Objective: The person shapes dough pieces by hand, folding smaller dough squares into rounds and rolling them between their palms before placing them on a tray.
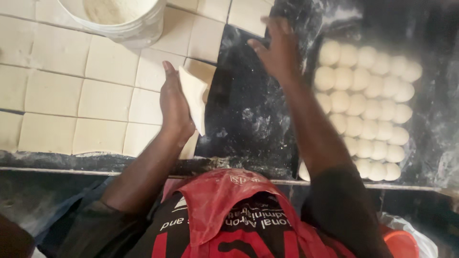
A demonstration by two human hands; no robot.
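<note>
Nearest, left hand [174, 107], fingers straight, holds a pale square dough piece [195, 98] on edge against its palm, long axis running away from the body. Right hand [279, 50] hovers farther, spread, over floured black board [248, 119]. Beyond: cut dough sheet [71, 91], round dough balls [368, 105], white bucket [138, 26].

There is one camera, on the person's head. It looks straight down, from close up, at the dark table [248, 119]. The person's chest is at the bottom, the far table edge at the top.
</note>
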